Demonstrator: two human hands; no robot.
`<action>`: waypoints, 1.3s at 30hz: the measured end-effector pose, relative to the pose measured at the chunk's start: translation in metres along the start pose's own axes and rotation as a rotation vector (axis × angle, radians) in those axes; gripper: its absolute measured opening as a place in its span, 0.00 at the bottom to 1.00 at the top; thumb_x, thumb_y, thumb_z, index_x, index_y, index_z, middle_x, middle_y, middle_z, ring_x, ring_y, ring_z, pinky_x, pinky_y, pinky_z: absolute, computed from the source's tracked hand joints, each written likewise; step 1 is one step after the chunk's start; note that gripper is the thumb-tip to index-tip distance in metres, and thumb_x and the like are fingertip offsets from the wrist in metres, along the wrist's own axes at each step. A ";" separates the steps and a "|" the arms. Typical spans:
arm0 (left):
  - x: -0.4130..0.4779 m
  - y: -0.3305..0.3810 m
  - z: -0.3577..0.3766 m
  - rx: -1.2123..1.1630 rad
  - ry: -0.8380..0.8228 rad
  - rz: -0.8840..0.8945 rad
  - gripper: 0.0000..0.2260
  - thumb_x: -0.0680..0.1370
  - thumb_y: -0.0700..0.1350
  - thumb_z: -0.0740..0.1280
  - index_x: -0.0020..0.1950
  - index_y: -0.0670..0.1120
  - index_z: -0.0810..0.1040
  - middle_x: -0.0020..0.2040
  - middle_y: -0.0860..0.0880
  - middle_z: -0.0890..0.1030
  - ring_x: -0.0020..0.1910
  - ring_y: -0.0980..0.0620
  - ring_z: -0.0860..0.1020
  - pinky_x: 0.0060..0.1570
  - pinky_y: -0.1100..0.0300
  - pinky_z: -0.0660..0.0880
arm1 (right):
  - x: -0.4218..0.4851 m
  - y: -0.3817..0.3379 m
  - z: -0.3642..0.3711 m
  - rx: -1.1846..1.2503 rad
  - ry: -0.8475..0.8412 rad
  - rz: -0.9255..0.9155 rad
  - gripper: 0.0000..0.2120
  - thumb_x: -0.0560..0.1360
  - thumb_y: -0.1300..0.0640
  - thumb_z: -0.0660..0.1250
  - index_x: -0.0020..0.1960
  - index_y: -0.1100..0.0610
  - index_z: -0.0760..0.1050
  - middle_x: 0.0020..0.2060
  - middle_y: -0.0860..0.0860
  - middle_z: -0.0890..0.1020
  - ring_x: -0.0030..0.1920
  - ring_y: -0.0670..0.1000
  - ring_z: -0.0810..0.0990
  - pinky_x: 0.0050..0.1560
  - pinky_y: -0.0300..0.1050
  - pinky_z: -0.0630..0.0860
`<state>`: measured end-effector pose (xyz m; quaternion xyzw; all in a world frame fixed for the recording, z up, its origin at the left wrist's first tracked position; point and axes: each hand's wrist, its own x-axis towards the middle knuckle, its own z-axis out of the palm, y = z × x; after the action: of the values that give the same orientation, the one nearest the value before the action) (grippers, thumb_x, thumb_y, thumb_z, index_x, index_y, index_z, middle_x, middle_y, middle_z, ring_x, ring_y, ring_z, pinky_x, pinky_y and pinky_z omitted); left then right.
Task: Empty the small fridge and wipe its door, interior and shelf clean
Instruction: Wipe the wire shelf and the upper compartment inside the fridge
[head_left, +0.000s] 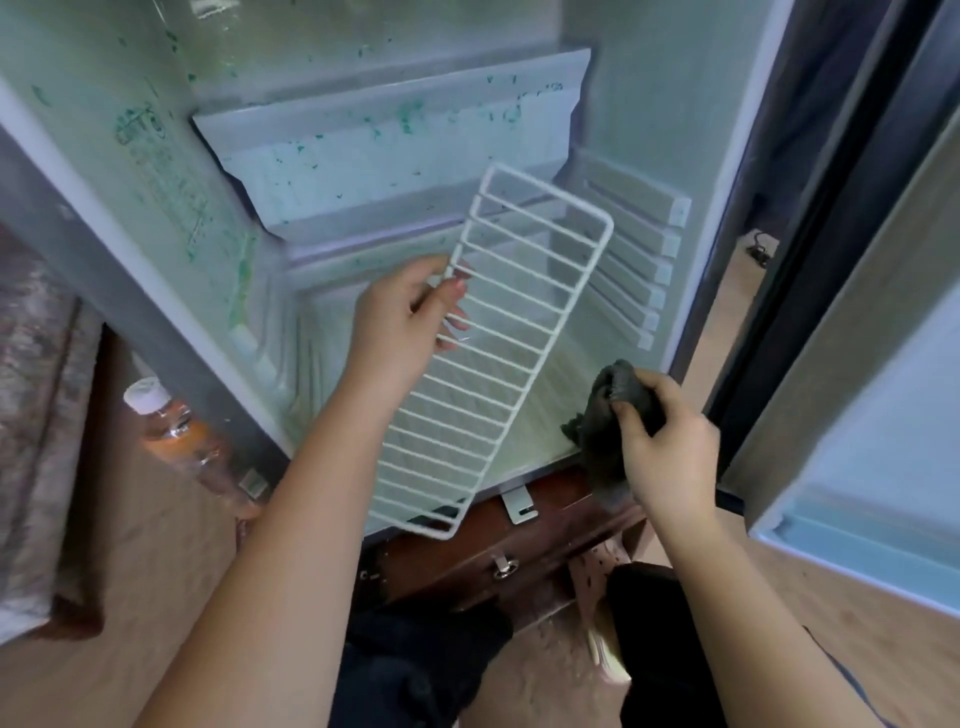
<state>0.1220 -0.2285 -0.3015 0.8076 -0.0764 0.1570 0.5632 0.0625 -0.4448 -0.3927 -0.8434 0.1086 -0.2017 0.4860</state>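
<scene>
The small fridge (156, 218) stands open in front of me, its pale interior smeared with green marks on the left wall and back step. My left hand (400, 322) grips the left edge of a white wire shelf (498, 364), held tilted in front of the fridge opening with its lower end near the front sill. My right hand (670, 441) is closed around a bunched dark grey cloth (613, 395) at the lower right corner of the fridge floor. The fridge door (857, 457) hangs open at the right.
A bottle with orange contents and a white cap (171, 421) stands on the floor left of the fridge. A dark wooden cabinet with a metal latch (504, 566) supports the fridge. A dark garment lies on the wooden floor (104, 649) below.
</scene>
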 end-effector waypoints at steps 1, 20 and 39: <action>0.002 -0.007 0.006 0.037 -0.049 -0.044 0.07 0.80 0.39 0.64 0.50 0.50 0.79 0.34 0.51 0.80 0.29 0.60 0.80 0.28 0.64 0.76 | 0.000 0.002 -0.003 0.001 0.016 -0.006 0.14 0.76 0.60 0.66 0.61 0.53 0.77 0.43 0.46 0.81 0.36 0.38 0.73 0.40 0.29 0.64; 0.063 -0.145 0.059 0.348 -0.254 -0.528 0.09 0.81 0.46 0.64 0.53 0.43 0.81 0.35 0.47 0.77 0.33 0.47 0.76 0.30 0.62 0.68 | 0.034 0.027 0.023 -0.304 -0.113 -0.080 0.23 0.78 0.67 0.59 0.72 0.58 0.66 0.65 0.57 0.75 0.62 0.58 0.74 0.57 0.45 0.71; 0.047 -0.137 0.095 0.819 -0.031 -0.252 0.11 0.78 0.45 0.67 0.55 0.39 0.77 0.57 0.40 0.77 0.58 0.41 0.74 0.55 0.48 0.71 | 0.011 0.042 0.010 -0.475 -0.665 -0.303 0.21 0.73 0.65 0.62 0.61 0.48 0.78 0.61 0.44 0.79 0.62 0.49 0.75 0.61 0.42 0.71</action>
<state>0.2234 -0.2661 -0.4369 0.9699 0.0829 0.0922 0.2096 0.0773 -0.4629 -0.4307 -0.9573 -0.1356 0.0426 0.2518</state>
